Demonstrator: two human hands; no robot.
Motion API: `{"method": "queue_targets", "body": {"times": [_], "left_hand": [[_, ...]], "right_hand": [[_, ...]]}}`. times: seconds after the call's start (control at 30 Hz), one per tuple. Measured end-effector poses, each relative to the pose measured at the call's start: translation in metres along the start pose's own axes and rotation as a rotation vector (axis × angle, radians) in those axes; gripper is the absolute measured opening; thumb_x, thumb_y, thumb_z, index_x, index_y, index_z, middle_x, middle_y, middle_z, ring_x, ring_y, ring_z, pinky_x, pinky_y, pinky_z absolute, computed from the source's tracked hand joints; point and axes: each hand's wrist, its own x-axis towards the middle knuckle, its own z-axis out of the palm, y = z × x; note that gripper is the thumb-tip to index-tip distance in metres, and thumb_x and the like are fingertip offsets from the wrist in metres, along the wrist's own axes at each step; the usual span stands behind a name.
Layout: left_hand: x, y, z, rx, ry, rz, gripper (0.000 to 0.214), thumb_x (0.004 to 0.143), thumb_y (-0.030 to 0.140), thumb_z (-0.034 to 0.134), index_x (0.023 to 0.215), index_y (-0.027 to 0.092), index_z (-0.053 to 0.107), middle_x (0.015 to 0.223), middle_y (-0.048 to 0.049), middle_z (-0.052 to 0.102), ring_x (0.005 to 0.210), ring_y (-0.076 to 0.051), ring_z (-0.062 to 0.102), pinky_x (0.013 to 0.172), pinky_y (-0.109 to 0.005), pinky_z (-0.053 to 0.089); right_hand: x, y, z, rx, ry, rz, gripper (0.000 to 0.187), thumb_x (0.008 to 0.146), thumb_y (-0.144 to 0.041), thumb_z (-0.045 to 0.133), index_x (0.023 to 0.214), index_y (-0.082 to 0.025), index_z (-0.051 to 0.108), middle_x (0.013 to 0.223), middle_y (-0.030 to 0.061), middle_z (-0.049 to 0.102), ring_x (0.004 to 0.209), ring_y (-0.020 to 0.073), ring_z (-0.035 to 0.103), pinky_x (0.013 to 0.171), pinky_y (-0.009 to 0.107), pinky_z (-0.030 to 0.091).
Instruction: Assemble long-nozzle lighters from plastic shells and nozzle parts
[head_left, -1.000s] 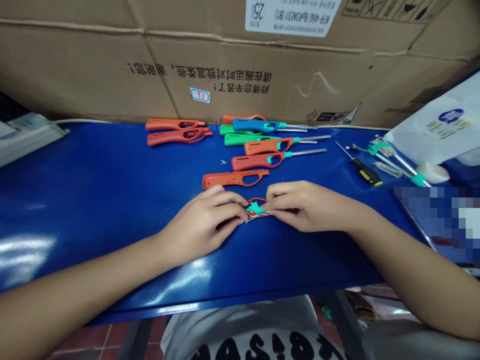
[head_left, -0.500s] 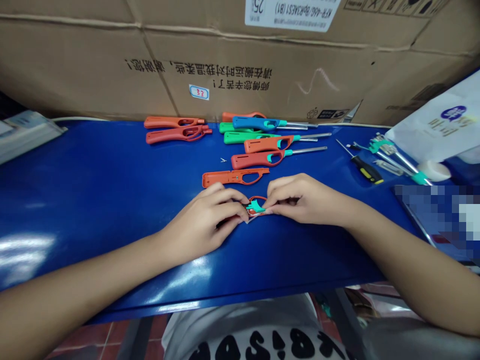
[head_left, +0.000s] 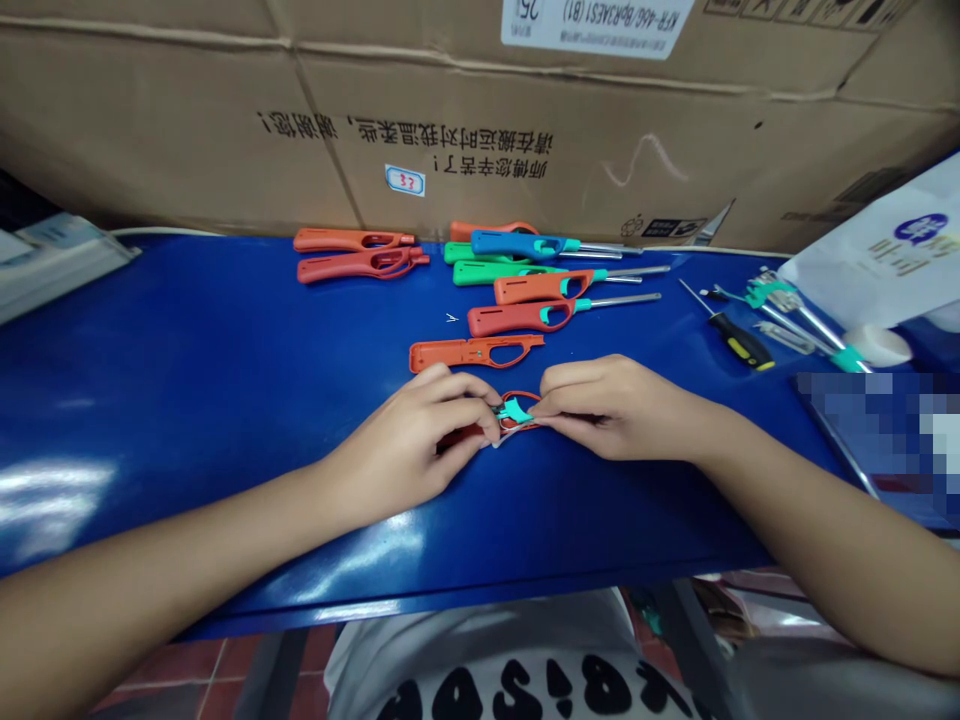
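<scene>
Between my hands, low over the blue table, is an orange lighter shell half [head_left: 529, 397], mostly hidden by fingers. A turquoise trigger [head_left: 514, 409] sits at its loop, with a thin pale wire beside it. My left hand [head_left: 427, 425] is closed around the shell's handle end, thumb and fingertips by the trigger. My right hand [head_left: 600, 405] pinches at the trigger's right side; its fingertips hide part of the loop. Just beyond them another orange shell half [head_left: 450, 355] lies with its hollow side up.
Several assembled lighters [head_left: 525, 318] and closed orange bodies [head_left: 352, 265] lie farther back. A screwdriver [head_left: 739, 342] and metal tubes with turquoise parts [head_left: 814, 320] are at right, near a white bag [head_left: 885, 245]. A cardboard box [head_left: 420, 110] walls off the back.
Both hands stay over the shell with almost the same grip. My right hand has shifted slightly downward, its fingers drawn closer together. The whole view has shifted a little.
</scene>
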Motion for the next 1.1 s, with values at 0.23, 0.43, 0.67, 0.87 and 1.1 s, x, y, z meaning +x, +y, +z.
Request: {"method": "queue_targets", "body": {"times": [0.23, 0.43, 0.67, 0.87, 1.1], "left_hand": [[0.0014, 0.0004, 0.0001, -0.025, 0.023, -0.001, 0.014, 0.098, 0.014, 0.058, 0.093, 0.021, 0.069, 0.114, -0.004, 0.067, 0.109, -0.018, 0.062, 0.097, -0.034, 0.045], [0.0015, 0.0015, -0.0003, -0.039, 0.025, -0.024, 0.014, 0.098, 0.013, 0.059, 0.091, 0.02, 0.069, 0.113, -0.0039, 0.067, 0.108, -0.018, 0.062, 0.095, -0.032, 0.045], [0.001, 0.0023, 0.0001, 0.0, 0.003, -0.005, 0.016, 0.097, 0.011, 0.058, 0.093, 0.021, 0.07, 0.114, -0.0036, 0.066, 0.105, -0.019, 0.059, 0.093, -0.034, 0.045], [0.0004, 0.0028, 0.0003, 0.076, -0.005, 0.035, 0.017, 0.1, 0.013, 0.054, 0.099, 0.021, 0.069, 0.116, -0.0054, 0.065, 0.103, -0.021, 0.059, 0.091, -0.036, 0.046], [-0.0014, 0.0022, 0.0005, 0.094, 0.005, 0.051, 0.016, 0.1, 0.014, 0.054, 0.101, 0.021, 0.068, 0.118, -0.0062, 0.065, 0.106, -0.022, 0.059, 0.092, -0.036, 0.047]], "right_hand": [[-0.0012, -0.0006, -0.0009, -0.08, -0.027, -0.031, 0.022, 0.103, -0.018, 0.05, 0.099, -0.015, 0.072, 0.082, 0.0034, 0.062, 0.074, 0.0134, 0.056, 0.067, 0.023, 0.042], [-0.0002, -0.0003, 0.0001, -0.151, -0.073, -0.019, 0.024, 0.103, -0.018, 0.049, 0.096, -0.015, 0.072, 0.081, 0.0029, 0.059, 0.072, 0.0141, 0.054, 0.066, 0.024, 0.04], [-0.0012, -0.0037, -0.002, -0.15, -0.113, 0.039, 0.024, 0.103, -0.017, 0.048, 0.098, -0.014, 0.072, 0.088, 0.0048, 0.062, 0.076, 0.0151, 0.055, 0.067, 0.026, 0.041], [-0.0006, -0.0054, -0.0008, -0.196, -0.116, 0.056, 0.023, 0.103, -0.02, 0.048, 0.095, -0.015, 0.069, 0.087, 0.0041, 0.06, 0.075, 0.0152, 0.053, 0.066, 0.026, 0.04], [-0.0003, -0.0059, -0.0002, -0.19, -0.087, 0.059, 0.024, 0.104, -0.023, 0.046, 0.094, -0.015, 0.067, 0.087, 0.0032, 0.058, 0.074, 0.0144, 0.052, 0.065, 0.026, 0.04]]}}
